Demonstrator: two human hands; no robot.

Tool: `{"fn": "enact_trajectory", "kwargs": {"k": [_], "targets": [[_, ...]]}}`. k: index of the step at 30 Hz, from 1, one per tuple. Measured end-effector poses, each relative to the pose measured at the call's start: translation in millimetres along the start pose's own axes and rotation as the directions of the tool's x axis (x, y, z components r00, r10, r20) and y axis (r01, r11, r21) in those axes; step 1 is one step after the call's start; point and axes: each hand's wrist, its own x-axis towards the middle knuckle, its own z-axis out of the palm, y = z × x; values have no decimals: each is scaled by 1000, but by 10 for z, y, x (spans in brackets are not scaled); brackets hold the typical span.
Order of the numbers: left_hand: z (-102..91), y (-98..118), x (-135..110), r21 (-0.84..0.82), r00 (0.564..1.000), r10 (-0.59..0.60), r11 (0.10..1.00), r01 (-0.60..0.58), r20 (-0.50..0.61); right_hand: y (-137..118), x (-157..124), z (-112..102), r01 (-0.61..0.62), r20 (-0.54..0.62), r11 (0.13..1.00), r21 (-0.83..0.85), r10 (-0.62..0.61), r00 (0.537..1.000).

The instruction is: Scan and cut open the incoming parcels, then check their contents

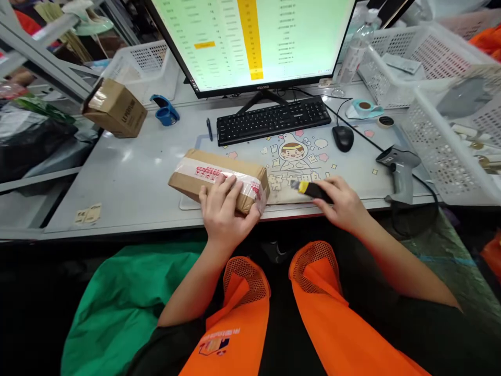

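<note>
Beyond the pale desk (pixel 129 172), a monitor (pixel 250 47) stands at twelve o'clock, its listing too small to read. A smaller box (pixel 117 109) at ten o'clock shows dark printing that seems to begin "LE PERFUM". At one o'clock from the person, the desk mat (pixel 313 162) carries a cartoon figure and Chinese lettering, of which "好" can be read. Near the desk's front edge, at eleven o'clock from the person, lies the taped carton (pixel 183 181); the red print on its white tape is too small to read. Its long axis runs from about half past nine to half past three, the tape lengthwise. The left hand (pixel 225 209) grasps the carton, fingers over the tape, thumb at the near right corner. The right hand (pixel 340 201) is closed around a black-and-yellow utility knife (pixel 313 190), blade towards half past nine, apart from the carton.
</note>
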Motion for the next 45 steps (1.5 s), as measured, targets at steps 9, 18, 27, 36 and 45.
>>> {"fn": "enact_trajectory", "kwargs": {"k": [9,18,27,36,45], "targets": [[-171,-255,-109,34,986,152,987,-154,65,-654,339,62,379,33,914,147,-388,921],[-336,-551,-224,-96,966,246,966,-239,76,455,609,-80,-101,-113,988,-120,87,990],[-792,-1153,-618,42,907,-405,910,412,-114,243,134,5,-122,-90,992,21,124,988],[-609,-2249,-348,-167,870,-470,879,446,-148,-623,648,228,325,70,922,212,-346,936],[-177,-869,-302,61,985,-165,984,168,-53,-792,1211,495,459,98,876,150,-475,875]]}}
